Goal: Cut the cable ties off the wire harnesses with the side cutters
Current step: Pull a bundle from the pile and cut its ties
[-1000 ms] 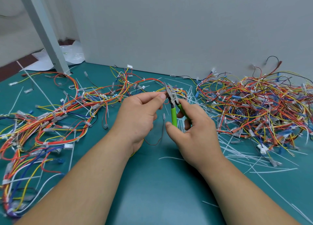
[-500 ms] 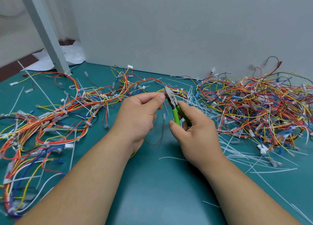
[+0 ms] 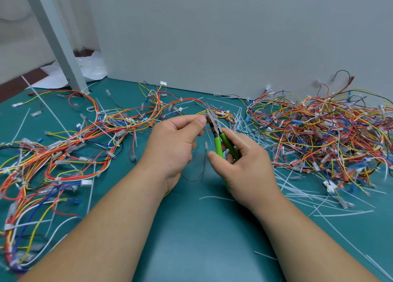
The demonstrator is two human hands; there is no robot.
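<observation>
My left hand pinches the limp, light wire harness above the counter; my right hand grips the side cutters by their green handles, nose at the tie.

Our left hand pinches a red wire just beside the jaws of the green-handled side cutters that our right hand grips. Tangled wire harnesses lie left and right on the teal table, with cut white cable ties near the right pile.
</observation>
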